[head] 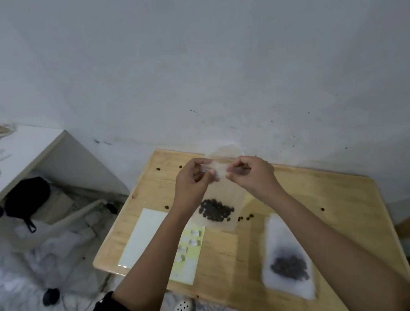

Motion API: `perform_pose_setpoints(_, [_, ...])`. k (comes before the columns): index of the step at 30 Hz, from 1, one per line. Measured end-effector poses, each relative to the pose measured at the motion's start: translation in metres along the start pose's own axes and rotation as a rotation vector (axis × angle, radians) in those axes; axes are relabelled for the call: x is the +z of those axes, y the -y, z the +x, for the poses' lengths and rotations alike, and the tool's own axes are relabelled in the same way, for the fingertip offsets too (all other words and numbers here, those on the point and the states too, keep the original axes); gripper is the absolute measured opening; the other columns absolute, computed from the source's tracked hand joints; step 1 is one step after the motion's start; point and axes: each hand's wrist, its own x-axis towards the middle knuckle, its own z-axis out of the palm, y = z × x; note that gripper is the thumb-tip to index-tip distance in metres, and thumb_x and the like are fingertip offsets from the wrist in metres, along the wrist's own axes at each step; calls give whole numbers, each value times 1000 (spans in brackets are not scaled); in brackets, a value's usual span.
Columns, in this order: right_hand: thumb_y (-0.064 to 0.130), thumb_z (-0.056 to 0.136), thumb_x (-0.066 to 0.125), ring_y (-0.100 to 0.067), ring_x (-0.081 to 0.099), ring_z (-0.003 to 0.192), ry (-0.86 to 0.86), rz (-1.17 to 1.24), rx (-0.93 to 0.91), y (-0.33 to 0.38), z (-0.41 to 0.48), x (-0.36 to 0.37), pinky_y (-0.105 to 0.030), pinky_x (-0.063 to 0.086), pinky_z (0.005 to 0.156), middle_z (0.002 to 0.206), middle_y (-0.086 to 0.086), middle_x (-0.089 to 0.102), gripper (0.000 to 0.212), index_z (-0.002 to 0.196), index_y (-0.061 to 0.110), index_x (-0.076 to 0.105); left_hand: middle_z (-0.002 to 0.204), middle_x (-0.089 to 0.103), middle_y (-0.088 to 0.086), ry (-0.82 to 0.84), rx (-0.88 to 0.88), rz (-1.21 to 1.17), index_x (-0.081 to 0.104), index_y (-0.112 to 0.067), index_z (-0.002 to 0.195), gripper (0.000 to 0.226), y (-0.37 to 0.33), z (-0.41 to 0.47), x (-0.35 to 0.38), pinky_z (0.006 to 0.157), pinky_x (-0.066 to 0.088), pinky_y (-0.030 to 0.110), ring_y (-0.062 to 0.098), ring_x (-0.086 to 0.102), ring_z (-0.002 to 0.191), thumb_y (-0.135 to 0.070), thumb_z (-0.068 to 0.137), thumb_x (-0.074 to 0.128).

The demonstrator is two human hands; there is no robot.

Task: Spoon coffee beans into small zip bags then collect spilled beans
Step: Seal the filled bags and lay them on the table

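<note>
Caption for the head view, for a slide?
Left hand and right hand pinch the top of a bean-filled zip bag at the wooden table.

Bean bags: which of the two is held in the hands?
The middle bag, pinched at its top by left hand and right hand; the other bag lies flat, untouched.

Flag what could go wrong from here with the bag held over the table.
1. The left hand and right hand pinch only the top of the zip bag; if the seal is incomplete, its beans could spill when it is tipped.
2. Loose beans lie scattered on the table, some near its edges; a sweeping forearm could knock them to the floor.
</note>
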Motion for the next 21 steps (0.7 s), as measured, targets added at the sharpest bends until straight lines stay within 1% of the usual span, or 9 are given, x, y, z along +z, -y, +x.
perform_pose_setpoints(2, [20, 79, 73, 10, 54, 75, 27, -4, -2, 6, 4, 10, 3, 38, 60, 80, 15, 61, 9, 84, 17, 67, 79, 68, 14, 3, 0, 23, 59, -14, 105, 20, 1, 3, -9, 75, 53, 27, 25, 69, 80, -4, 88, 62])
perform_pose_setpoints(4, [18, 79, 74, 10, 55, 74, 23, -1, 5, 11, 12, 20, 2, 39, 61, 78, 14, 62, 6, 79, 18, 67, 82, 70, 16, 12, -2, 14, 59, -15, 108, 22, 3, 7, -19, 77, 54, 28, 24, 69, 82, -5, 89, 62])
perform_pose_setpoints(8, [12, 78, 73, 10, 56, 71, 7, 7, 5, 21, 28, 44, 1, 41, 63, 75, 14, 63, 6, 76, 15, 68, 82, 72, 8, 40, -14, -23, 60, -15, 110, 23, 7, 20, -47, 75, 55, 28, 21, 70, 84, -5, 90, 61])
perform_pose_setpoints(10, [14, 79, 73, 6, 59, 78, 33, 46, 11, 23, 33, 52, -3, 44, 68, 81, 12, 66, 4, 80, 16, 70, 77, 72, 1, 31, -20, -30, 60, -16, 109, 24, 5, 27, -58, 73, 54, 28, 19, 70, 80, -3, 89, 61])
perform_pose_setpoints(12, [17, 80, 73, -2, 63, 84, 53, 91, 27, 25, 41, 63, -12, 49, 75, 87, 8, 68, 6, 84, 18, 70, 74, 71, -2, -5, -15, -27, 59, -14, 111, 25, 4, 37, -75, 73, 54, 28, 18, 70, 79, -3, 89, 62])
perform_pose_setpoints(15, [10, 78, 74, -13, 69, 75, 42, 211, 91, 33, 53, 76, -23, 56, 71, 80, -2, 69, 9, 86, 13, 70, 86, 70, 11, -41, -9, -55, 54, -14, 120, 30, 5, 49, -97, 77, 55, 33, 25, 70, 84, -4, 91, 59])
perform_pose_setpoints(17, [5, 78, 74, -12, 69, 69, 27, 273, 133, 39, 61, 85, -22, 57, 68, 75, -5, 68, 11, 87, 5, 70, 96, 61, 17, -5, -26, -69, 45, -17, 128, 44, 6, 54, -109, 79, 56, 34, 30, 70, 85, -2, 90, 60])
perform_pose_setpoints(19, [3, 77, 73, -15, 68, 72, 8, 302, 172, 41, 66, 94, -21, 57, 68, 76, -7, 67, 14, 90, 0, 69, 107, 56, 14, 94, -46, -61, 36, -27, 133, 60, 10, 58, -120, 79, 56, 33, 34, 69, 85, -3, 86, 65])
perform_pose_setpoints(21, [1, 77, 73, -15, 67, 72, -17, 341, 235, 38, 70, 104, -18, 57, 65, 76, -8, 67, 16, 91, -2, 67, 111, 57, 11, 198, -70, -60, 33, -32, 131, 65, 16, 60, -129, 77, 57, 33, 31, 70, 82, 1, 85, 65])
